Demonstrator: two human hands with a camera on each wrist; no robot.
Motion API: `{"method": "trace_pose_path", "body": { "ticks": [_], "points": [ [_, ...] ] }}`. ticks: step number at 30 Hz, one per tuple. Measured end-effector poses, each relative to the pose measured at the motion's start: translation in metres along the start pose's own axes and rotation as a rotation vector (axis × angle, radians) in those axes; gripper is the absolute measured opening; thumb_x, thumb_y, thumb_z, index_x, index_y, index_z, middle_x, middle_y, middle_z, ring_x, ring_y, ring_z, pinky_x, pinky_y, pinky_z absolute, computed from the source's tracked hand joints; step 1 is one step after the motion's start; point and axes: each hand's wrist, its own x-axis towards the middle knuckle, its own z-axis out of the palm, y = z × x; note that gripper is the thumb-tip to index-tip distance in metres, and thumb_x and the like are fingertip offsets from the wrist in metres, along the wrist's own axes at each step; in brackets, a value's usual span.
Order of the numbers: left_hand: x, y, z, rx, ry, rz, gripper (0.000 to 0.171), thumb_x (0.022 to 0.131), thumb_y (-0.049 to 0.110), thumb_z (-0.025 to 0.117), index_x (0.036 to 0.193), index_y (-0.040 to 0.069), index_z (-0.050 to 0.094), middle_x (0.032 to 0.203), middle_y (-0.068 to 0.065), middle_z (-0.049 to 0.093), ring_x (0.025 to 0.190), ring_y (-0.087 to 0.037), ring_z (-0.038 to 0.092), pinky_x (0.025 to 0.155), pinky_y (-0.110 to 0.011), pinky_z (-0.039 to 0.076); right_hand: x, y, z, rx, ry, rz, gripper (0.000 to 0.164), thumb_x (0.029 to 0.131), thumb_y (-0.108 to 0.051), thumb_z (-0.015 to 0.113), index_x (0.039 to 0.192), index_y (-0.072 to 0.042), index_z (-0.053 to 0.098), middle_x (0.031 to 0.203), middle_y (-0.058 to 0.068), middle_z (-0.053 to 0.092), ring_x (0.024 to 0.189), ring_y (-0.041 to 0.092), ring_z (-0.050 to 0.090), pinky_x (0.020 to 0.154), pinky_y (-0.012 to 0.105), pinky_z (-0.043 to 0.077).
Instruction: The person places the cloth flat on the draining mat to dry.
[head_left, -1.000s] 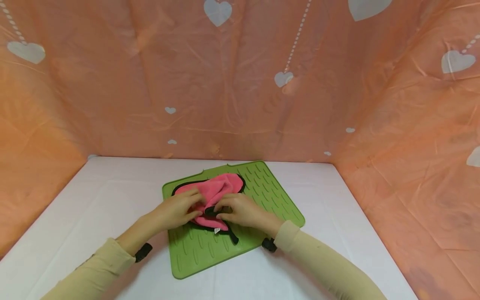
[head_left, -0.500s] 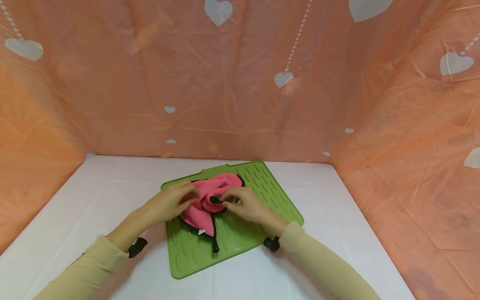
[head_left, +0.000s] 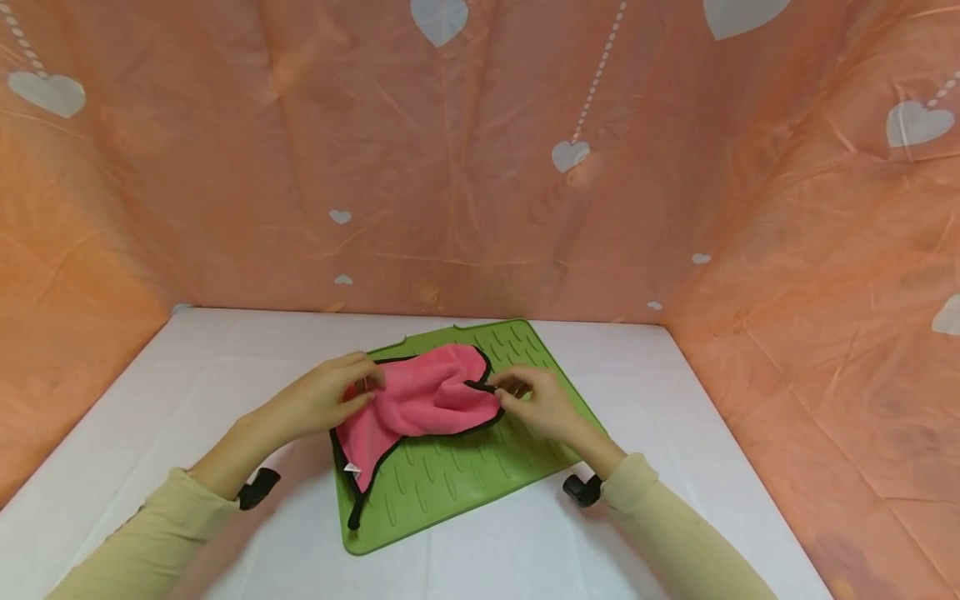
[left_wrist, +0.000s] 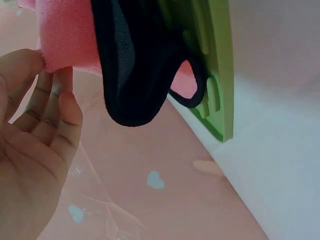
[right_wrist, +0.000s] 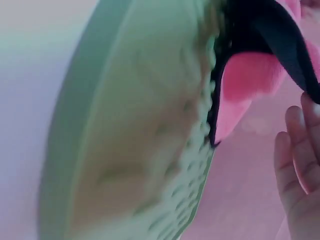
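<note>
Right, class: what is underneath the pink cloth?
Under the pink cloth is the green ridged mat, partly showing beside the cloth; the mat lies on the white table. The mat directly beneath the cloth is covered, so whether anything else is there cannot be seen.

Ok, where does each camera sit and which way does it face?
Head: head-worn, facing forward and down at the pink, black-edged cloth on the green, ridged, rectangular mat; left hand, right hand and beige sleeves show.
Left wrist: on that wrist, facing cloth and mat; left hand shows.
Right wrist: on that wrist, facing mat and cloth; part of the right hand shows.
Shared by both wrist views: cloth, mat.
</note>
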Motion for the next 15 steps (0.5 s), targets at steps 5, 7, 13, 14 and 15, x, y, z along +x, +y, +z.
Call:
{"method": "trace_pose_path", "body": {
  "ticks": [5, 7, 13, 14, 15],
  "points": [
    [0.001, -0.003, 0.009, -0.004, -0.049, 0.001, 0.020, 0.091, -0.002, 0.076, 0.103, 0.012, 0.071, 0.095, 0.006, 0.064, 0.086, -0.010, 0.061, 0.076, -0.031, 0.056, -0.007, 0.013, -0.020, -0.093, 0.006, 0.142, 0.015, 0.093, -0.003, 0.071, 0.107, -0.006, 0.078, 0.092, 0.003, 0.077, 0.079, 0.014, 0.068, 0.072, 0.029, 0.056],
    [0.001, -0.004, 0.014, 0.006, -0.081, -0.001, 0.018, 0.091, -0.001, 0.077, 0.103, 0.012, 0.071, 0.096, 0.007, 0.064, 0.086, -0.010, 0.060, 0.077, -0.031, 0.056, -0.008, 0.019, -0.024, -0.130, -0.017, 0.182, 0.015, 0.094, -0.005, 0.071, 0.108, -0.006, 0.077, 0.093, 0.002, 0.076, 0.080, 0.013, 0.068, 0.073, 0.029, 0.056],
    [-0.003, -0.004, 0.032, 0.047, -0.189, -0.010, 0.016, 0.092, 0.002, 0.077, 0.102, 0.013, 0.071, 0.098, 0.006, 0.063, 0.088, -0.009, 0.063, 0.078, -0.031, 0.057, -0.013, 0.033, -0.028, -0.238, -0.188, 0.186, 0.016, 0.095, -0.009, 0.072, 0.110, -0.004, 0.075, 0.089, -0.001, 0.074, 0.079, 0.009, 0.066, 0.072, 0.028, 0.054],
    [-0.004, -0.004, 0.034, 0.055, -0.199, -0.011, 0.016, 0.091, 0.002, 0.077, 0.102, 0.013, 0.071, 0.098, 0.006, 0.063, 0.088, -0.009, 0.063, 0.078, -0.031, 0.058, -0.014, 0.033, -0.029, -0.246, -0.214, 0.182, 0.017, 0.094, -0.010, 0.072, 0.110, -0.003, 0.075, 0.089, -0.002, 0.074, 0.080, 0.008, 0.066, 0.072, 0.028, 0.053],
    [-0.005, -0.004, 0.036, 0.063, -0.203, -0.010, 0.016, 0.091, 0.002, 0.077, 0.102, 0.012, 0.071, 0.098, 0.006, 0.063, 0.088, -0.010, 0.064, 0.078, -0.031, 0.058, -0.015, 0.033, -0.030, -0.248, -0.237, 0.178, 0.018, 0.094, -0.011, 0.073, 0.111, -0.003, 0.075, 0.089, -0.002, 0.074, 0.080, 0.007, 0.065, 0.072, 0.027, 0.053]
  ]
}}
